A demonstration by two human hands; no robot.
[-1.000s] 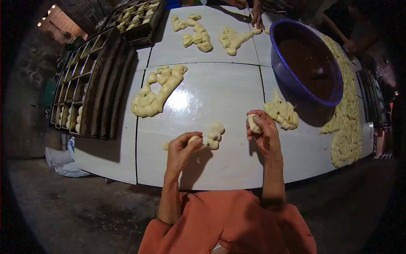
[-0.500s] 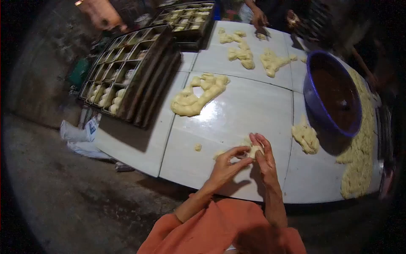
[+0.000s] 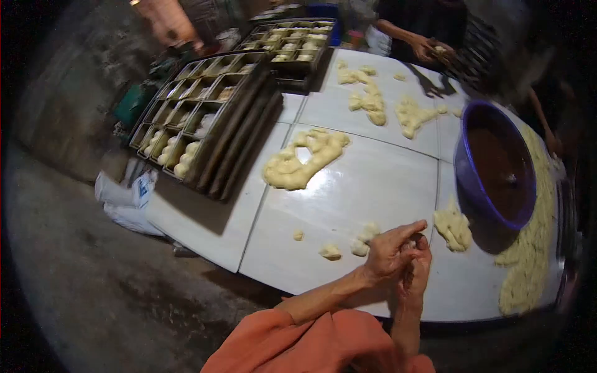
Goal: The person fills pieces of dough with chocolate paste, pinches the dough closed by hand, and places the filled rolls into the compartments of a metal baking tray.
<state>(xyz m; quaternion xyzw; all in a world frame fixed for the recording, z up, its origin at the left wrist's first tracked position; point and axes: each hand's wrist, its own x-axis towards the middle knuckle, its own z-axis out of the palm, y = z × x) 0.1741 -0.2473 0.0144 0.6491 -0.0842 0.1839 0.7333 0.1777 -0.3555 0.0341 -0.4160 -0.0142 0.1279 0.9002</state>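
Note:
My left hand (image 3: 393, 252) is curled over my right hand (image 3: 416, 267) near the front of the white tabletop (image 3: 348, 205). The two hands touch, with the fingers bent together; whatever lies between the palms is mostly hidden. Just left of them rest small pale dough pieces (image 3: 359, 247), a separate lump (image 3: 330, 252) and a tiny bit of dough (image 3: 298, 235). To the right of my hands is a flat dough piece (image 3: 453, 230).
A purple basin (image 3: 463, 168) with brown contents stands at right, beside a long dough sheet (image 3: 525, 273). Stacked divided trays (image 3: 214, 140) holding dough balls are at left. A ring-like dough mass (image 3: 292, 171) lies mid-table. Across the table, a person's hands (image 3: 432, 50) hold something.
My hands have moved right and come together, uncovering dough pieces at their left. The view has shifted, so the table appears lower. The other person's hands have lifted off the table.

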